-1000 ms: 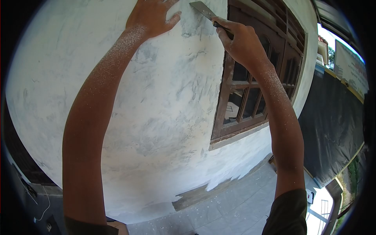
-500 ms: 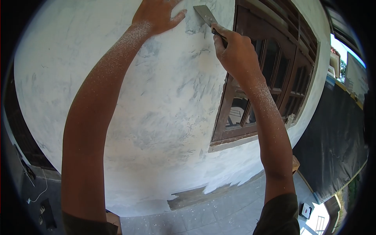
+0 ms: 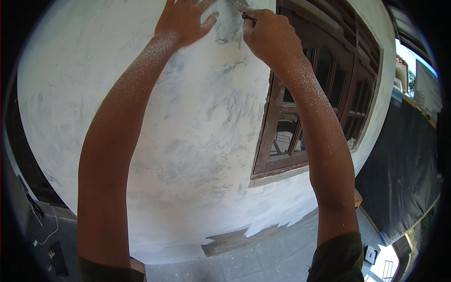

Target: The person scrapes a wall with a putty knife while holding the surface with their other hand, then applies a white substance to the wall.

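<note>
My right hand (image 3: 272,40) is closed around the dark handle of a scraper (image 3: 238,4), whose metal blade runs up to the top edge of the view, against or close to the wall. To its left, my left hand (image 3: 184,21) lies flat on the white wall (image 3: 188,136) with fingers spread, the tips partly cut off at the top. Pale dust and flecks coat both wrists and forearms. Grey marks and rough patches of the wall surface show between and below the hands.
Right of the scraper is a brown wooden window (image 3: 319,94) with glass panes. Low on the wall runs a bare grey patch (image 3: 225,243), above a tiled floor (image 3: 225,270) speckled with flakes. A black sheet (image 3: 399,164) hangs at right; a white cable (image 3: 55,221) lies at lower left.
My right hand and the scraper have moved up and left, so the blade is now mostly at the frame's top edge. My left hand stays on the wall.
</note>
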The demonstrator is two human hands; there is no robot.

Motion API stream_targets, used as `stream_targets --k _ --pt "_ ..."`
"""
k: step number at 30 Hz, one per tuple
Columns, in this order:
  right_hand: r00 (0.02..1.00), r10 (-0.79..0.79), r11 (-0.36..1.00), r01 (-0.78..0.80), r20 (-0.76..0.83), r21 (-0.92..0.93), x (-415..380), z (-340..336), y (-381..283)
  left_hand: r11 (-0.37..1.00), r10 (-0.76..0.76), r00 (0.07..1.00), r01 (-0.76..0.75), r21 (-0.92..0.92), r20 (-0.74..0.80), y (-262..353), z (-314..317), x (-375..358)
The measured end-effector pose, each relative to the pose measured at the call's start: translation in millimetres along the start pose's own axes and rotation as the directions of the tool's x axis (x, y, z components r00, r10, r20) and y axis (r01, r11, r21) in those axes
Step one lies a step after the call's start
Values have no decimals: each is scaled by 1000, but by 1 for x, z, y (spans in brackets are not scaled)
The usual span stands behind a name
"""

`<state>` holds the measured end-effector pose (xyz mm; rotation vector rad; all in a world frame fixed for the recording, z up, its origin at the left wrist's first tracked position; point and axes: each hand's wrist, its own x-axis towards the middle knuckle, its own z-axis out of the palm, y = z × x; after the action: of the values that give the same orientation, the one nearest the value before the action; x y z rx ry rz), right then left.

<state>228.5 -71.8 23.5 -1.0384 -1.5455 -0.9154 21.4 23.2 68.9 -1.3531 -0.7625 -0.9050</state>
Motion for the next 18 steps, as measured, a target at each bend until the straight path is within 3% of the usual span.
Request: stream_targets --k 4,7,11,14,18 --pt "994 52 995 -59 92 76 -27 -5 -4 998 -43 998 45 -47 51 2 -5 -2" --pt "1000 19 1000 -19 -14 -20 8 7 -2 999 -24 999 26 -38 46 2 -4 1" --pt "1000 -26 1000 26 -14 -9 1 5 2 1000 -10 999 11 -3 38 1 -2 -2" --pt "1000 5 998 -6 14 69 -25 -3 -2 1000 -18 999 18 -4 49 3 -4 -3" --pt "996 50 998 -52 80 19 -8 -9 -2 1000 -11 999 10 7 31 1 0 0"
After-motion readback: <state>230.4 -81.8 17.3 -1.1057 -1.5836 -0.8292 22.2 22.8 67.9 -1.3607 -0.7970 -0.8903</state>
